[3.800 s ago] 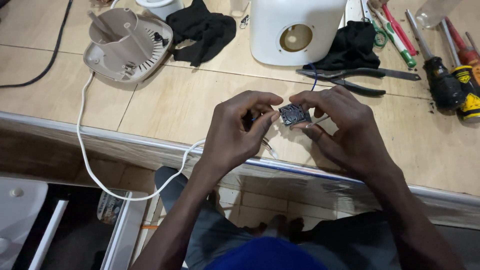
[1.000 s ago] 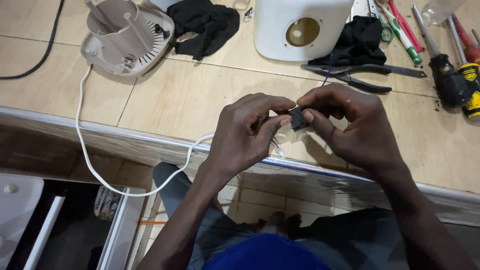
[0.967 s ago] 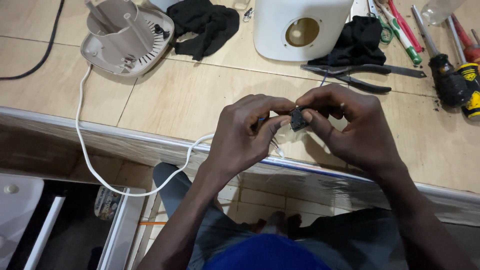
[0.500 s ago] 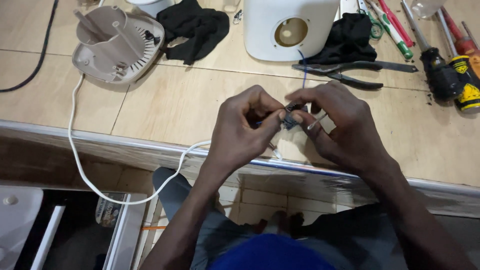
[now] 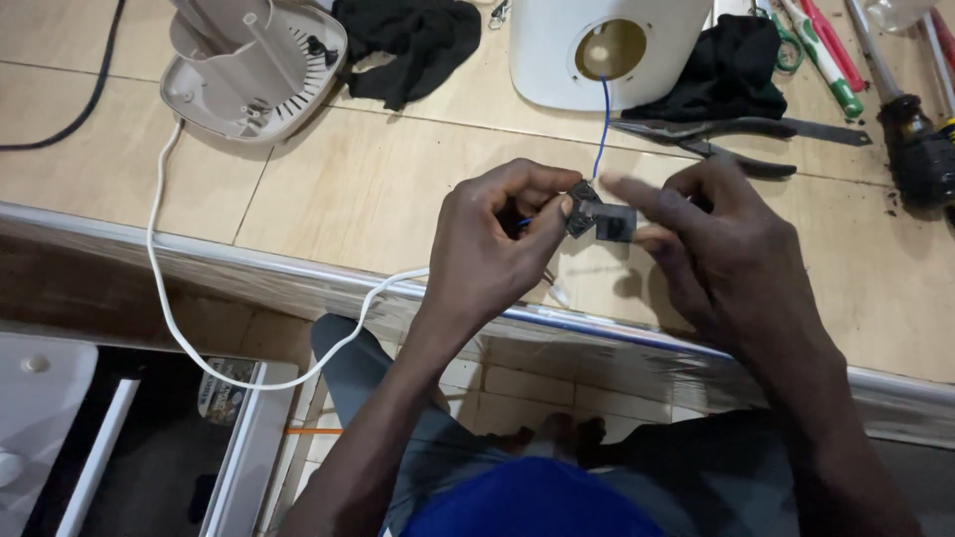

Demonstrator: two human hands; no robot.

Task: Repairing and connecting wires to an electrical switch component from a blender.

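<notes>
My left hand (image 5: 497, 249) and my right hand (image 5: 721, 254) meet over the front edge of a tan workbench (image 5: 378, 189). Between their fingertips is a small dark electrical part (image 5: 597, 219), pinched by the left thumb and forefinger and steadied by the right fingers. A thin blue wire (image 5: 603, 119) runs from the part up into the round opening of a white appliance housing (image 5: 612, 50). A white cord (image 5: 189, 328) passes under the left hand and loops off the bench edge.
A beige appliance base (image 5: 254, 65) lies at the back left. Black cloths (image 5: 413, 40) sit beside the white housing. Pliers (image 5: 736, 134), screwdrivers (image 5: 910, 134) and other tools lie at the back right. Below the bench are my legs and white furniture (image 5: 40, 408).
The hands stayed close together over the bench edge, turning the small part. The right fingers have opened out straighter, and the blue wire now shows clearly running to the housing.
</notes>
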